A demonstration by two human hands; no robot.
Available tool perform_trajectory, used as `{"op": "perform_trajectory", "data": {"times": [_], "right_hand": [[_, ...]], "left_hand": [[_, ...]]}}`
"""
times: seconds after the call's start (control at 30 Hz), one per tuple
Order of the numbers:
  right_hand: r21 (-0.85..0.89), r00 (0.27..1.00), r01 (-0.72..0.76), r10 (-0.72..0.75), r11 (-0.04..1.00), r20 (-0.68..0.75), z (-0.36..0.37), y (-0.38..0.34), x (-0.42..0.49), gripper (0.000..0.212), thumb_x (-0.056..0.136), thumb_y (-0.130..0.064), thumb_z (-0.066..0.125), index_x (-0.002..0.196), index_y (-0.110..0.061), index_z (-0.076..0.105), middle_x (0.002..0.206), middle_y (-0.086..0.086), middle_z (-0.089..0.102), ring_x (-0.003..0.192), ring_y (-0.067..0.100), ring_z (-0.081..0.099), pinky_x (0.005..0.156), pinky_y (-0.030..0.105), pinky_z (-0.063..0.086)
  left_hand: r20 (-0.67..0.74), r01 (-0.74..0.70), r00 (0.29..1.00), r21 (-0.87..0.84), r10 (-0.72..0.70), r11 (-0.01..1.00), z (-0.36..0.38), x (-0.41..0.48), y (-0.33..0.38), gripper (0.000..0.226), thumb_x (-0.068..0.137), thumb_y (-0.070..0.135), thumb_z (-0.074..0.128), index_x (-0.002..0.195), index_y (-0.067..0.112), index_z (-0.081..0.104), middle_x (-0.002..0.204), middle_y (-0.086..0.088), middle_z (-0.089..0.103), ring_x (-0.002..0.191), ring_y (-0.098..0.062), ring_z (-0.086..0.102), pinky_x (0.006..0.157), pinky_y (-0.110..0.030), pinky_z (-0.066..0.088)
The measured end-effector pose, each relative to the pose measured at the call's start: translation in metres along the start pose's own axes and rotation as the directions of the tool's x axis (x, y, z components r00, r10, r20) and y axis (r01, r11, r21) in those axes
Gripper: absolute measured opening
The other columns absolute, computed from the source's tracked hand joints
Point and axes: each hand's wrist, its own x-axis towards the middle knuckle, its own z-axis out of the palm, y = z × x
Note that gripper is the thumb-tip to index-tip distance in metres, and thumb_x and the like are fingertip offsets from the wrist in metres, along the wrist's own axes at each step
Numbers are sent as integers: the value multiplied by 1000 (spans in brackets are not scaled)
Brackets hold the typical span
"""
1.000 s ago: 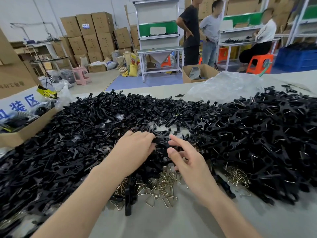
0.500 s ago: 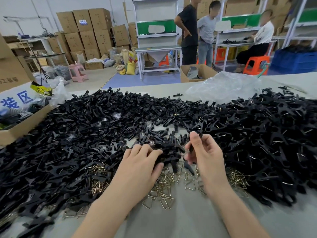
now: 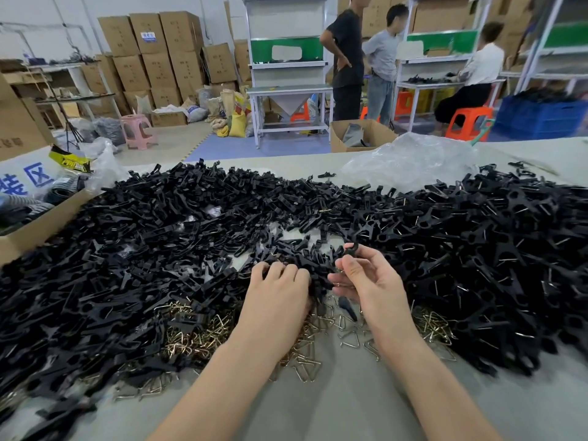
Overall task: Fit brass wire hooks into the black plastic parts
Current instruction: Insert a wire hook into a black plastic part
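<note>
A huge heap of black plastic parts [image 3: 159, 249] covers the grey table, with another heap to the right [image 3: 477, 249]. Loose brass wire hooks [image 3: 305, 351] lie scattered on the table under and between my forearms. My right hand [image 3: 369, 288] is lifted a little above the pile and pinches one black plastic part [image 3: 350, 251] between thumb and fingers. My left hand [image 3: 276, 294] lies palm down with its fingers curled into the black parts just left of it; what it holds is hidden.
An open cardboard box [image 3: 35, 230] stands at the table's left edge. A crumpled clear plastic bag [image 3: 410, 160] lies at the back right. Three people stand or sit at racks beyond the table, among stacked cartons and stools.
My right hand has lifted a black part out of the pile and raised it. My left hand has stayed dug into the parts. The camera has tilted slightly.
</note>
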Motion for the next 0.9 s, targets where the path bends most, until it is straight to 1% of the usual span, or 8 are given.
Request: {"op": "perform_trajectory", "data": {"times": [0.2, 0.27, 0.33, 0.4, 0.53, 0.67, 0.8, 0.9], "right_hand": [[-110, 1000, 30, -31, 993, -6, -2, 0, 0, 18, 89, -27, 71, 106, -21, 70, 98, 1, 78, 89, 13, 73, 75, 29, 61], [-123, 999, 42, -39, 992, 27, 0, -1, -1, 28, 80, -36, 73, 104, -21, 73, 100, 2, 78, 93, 17, 73, 83, 30, 59], [-62, 996, 29, -24, 998, 81, 3, -1, -2, 31, 75, -34, 73, 102, -18, 73, 100, 3, 79, 96, 19, 74, 83, 27, 59], [14, 989, -6, 4, 1000, 150, 6, -1, -4, 29, 75, -29, 73, 101, -17, 72, 102, 3, 79, 93, 20, 75, 78, 24, 60], [-14, 964, -16, 19, 1000, 265, 10, 3, -9, 35, 77, -27, 74, 110, -16, 73, 106, 4, 78, 92, 19, 74, 81, 28, 60], [-6, 949, -20, 21, 1000, 315, 12, 4, -14, 34, 81, -24, 73, 114, -16, 73, 107, 7, 77, 88, 20, 73, 82, 31, 61], [11, 942, -51, 44, 999, 333, 14, 4, -14, 31, 80, -24, 75, 111, -18, 75, 107, 9, 77, 90, 21, 74, 81, 29, 61], [10, 944, -62, 55, 998, 326, 16, 4, -14, 31, 81, -24, 74, 111, -18, 74, 102, 13, 77, 89, 24, 73, 84, 34, 61]], "left_hand": [[-180, 23, 981, -242, -69, 970, -21, -2, -11, 27, 99, 31, 43, 112, 24, 66, 99, 7, 64, 95, -20, 58, 93, -35, 41], [-172, 40, 977, -440, -128, 897, -27, -6, -13, 28, 103, 30, 44, 120, 25, 65, 102, 11, 60, 96, -10, 56, 90, -22, 42], [-90, 136, 950, -743, -299, 655, -32, -11, -13, 26, 104, 29, 48, 126, 30, 61, 96, 14, 62, 88, 2, 58, 79, -8, 42], [44, 179, 920, -932, -390, 316, -32, -20, -11, 28, 102, 25, 53, 128, 35, 58, 80, 7, 67, 74, 3, 63, 72, -8, 47], [205, 209, 919, -978, -337, -23, -26, -32, -2, 37, 101, 19, 54, 129, 43, 58, 76, 5, 67, 75, -10, 66, 73, -21, 54], [131, 168, 944, -981, -302, 98, -26, -35, 8, 41, 101, 13, 54, 115, 52, 63, 77, 3, 67, 67, -12, 63, 62, -25, 53], [47, 124, 925, -975, -376, 183, -22, -37, 6, 43, 96, 19, 56, 120, 55, 56, 77, -3, 64, 65, -29, 61, 61, -33, 52], [65, 126, 932, -981, -356, 150, -20, -36, 5, 50, 98, 11, 54, 120, 56, 60, 77, -4, 65, 64, -22, 62, 63, -35, 54]]}}
